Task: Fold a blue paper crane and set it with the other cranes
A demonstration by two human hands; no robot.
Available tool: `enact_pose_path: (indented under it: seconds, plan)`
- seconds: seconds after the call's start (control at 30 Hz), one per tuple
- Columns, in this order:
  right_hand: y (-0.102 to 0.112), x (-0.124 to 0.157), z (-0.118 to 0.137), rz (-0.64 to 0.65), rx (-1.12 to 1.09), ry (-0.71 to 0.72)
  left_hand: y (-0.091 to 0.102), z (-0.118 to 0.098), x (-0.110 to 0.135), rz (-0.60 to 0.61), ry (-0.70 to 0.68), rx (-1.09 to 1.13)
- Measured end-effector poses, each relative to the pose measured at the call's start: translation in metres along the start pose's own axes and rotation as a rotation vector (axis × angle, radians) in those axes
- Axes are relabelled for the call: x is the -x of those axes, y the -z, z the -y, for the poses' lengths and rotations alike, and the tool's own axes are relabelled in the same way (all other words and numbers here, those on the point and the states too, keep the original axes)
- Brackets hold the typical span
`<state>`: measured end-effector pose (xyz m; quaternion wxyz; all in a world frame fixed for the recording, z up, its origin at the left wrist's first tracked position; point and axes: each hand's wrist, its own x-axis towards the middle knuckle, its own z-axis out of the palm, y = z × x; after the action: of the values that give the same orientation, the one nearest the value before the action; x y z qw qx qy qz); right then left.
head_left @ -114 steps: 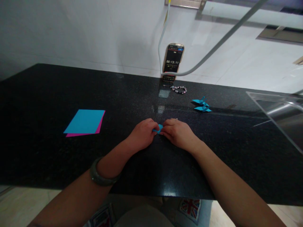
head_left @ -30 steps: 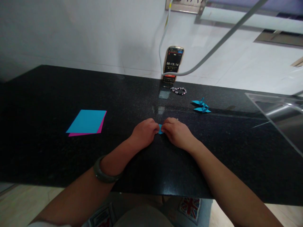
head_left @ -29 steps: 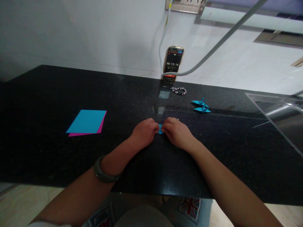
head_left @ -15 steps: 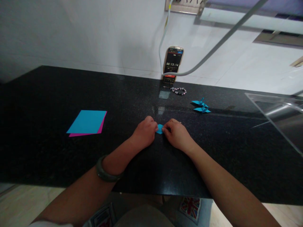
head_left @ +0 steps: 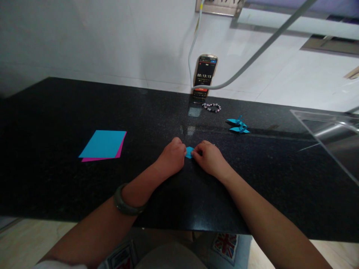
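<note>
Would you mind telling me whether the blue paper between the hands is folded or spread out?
Folded: only a small blue piece shows between the left hand and right hand, far smaller than the flat blue sheet.

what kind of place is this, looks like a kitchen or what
Most likely a home kitchen: a polished black stone countertop, a metal sink at its right end, and a white tiled wall behind. The left hand and right hand pinch a small blue paper on it.
</note>
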<state>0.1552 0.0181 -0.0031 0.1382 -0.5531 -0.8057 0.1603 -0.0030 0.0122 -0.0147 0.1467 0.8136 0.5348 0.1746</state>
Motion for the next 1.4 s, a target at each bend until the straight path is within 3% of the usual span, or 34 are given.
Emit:
enact_pose_path:
  seconds: [0.77, 1.13, 1.4]
  plan:
    - [-0.002, -0.002, 0.002, -0.021, 0.031, -0.016, 0.001, -0.003, 0.001, 0.013, 0.012, -0.021]
    - [-0.002, -0.003, 0.001, -0.022, 0.013, -0.019, 0.021, -0.028, 0.022, 0.157, -0.102, -0.392]
    - [-0.003, -0.003, 0.000, -0.015, 0.018, -0.022, 0.020, -0.042, 0.029, 0.193, -0.033, -0.488]
